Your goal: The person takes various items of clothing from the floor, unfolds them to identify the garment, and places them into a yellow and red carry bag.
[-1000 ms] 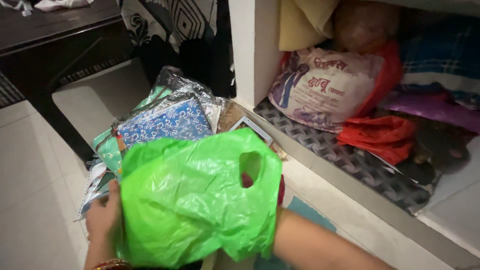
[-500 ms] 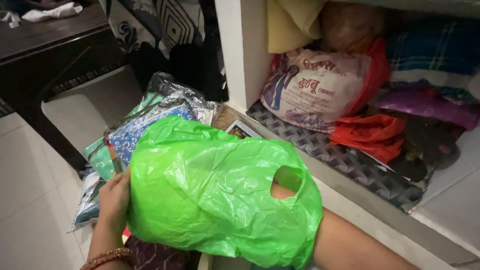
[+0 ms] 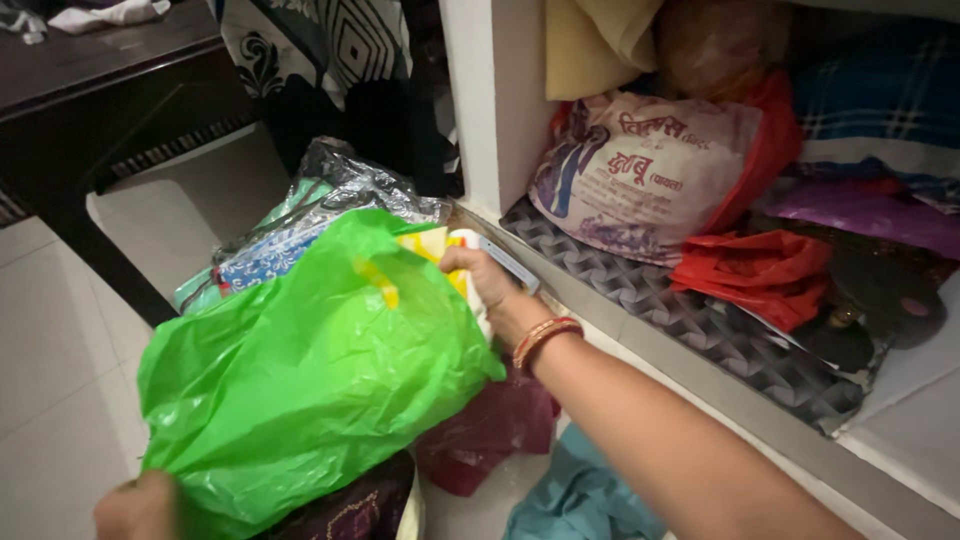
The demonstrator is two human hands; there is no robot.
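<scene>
While my left hand (image 3: 135, 508) grips the green bag's (image 3: 300, 380) bottom corner, fingers clenched on the plastic, my right hand (image 3: 480, 280) closes on a yellow-white item (image 3: 440, 250) at the bag's mouth. Half a second ago the right forearm ran under the bag and its handle hole faced me; now the bag has swung round, mouth toward the shelf, and the right hand has come out on top. Reads as the bag being opened for filling or emptying; cannot tell which. Behind the bag: wrapped bundles (image 3: 320, 215). Below it: maroon bag (image 3: 490, 430), teal cloth (image 3: 580, 500). Right of it, on the shelf mat (image 3: 690, 310): printed sack (image 3: 640, 170), red bag (image 3: 760, 275).
</scene>
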